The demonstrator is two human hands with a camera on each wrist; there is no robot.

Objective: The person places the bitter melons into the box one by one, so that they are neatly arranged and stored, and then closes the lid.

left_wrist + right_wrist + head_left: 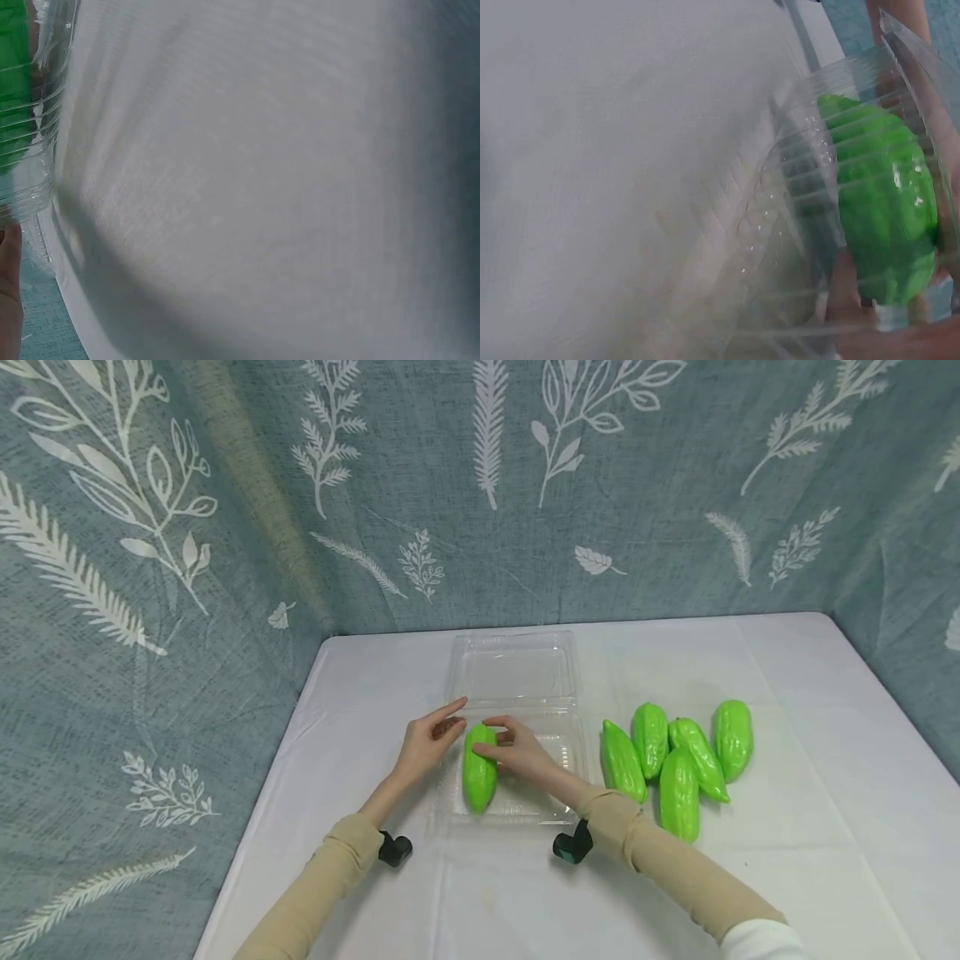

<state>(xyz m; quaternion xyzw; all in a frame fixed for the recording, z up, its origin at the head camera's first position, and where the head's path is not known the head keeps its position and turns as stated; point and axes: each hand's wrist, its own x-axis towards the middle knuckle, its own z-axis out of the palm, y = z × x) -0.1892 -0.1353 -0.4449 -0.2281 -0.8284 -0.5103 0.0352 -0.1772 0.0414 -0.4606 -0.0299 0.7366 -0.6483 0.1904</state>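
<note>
A ribbed green gourd (478, 777) lies lengthwise in the left part of a clear plastic tray (558, 777). My right hand (501, 737) grips the gourd's far end, fingers curled over it. My left hand (450, 718) is at the tray's left rim beside the gourd, fingers mostly straight and the forefinger stretched out. In the right wrist view the gourd (885, 202) shows through the ribbed tray wall (795, 217) with a finger (844, 292) against it. The left wrist view catches the gourd (13, 90) behind the tray wall (45, 150).
The tray's hinged clear lid (517, 664) lies flat behind it. Several more green gourds (678, 756) lie in a cluster to the right of the tray. A white cloth covers the table (825, 827), and leaf-printed fabric walls stand at the back and left.
</note>
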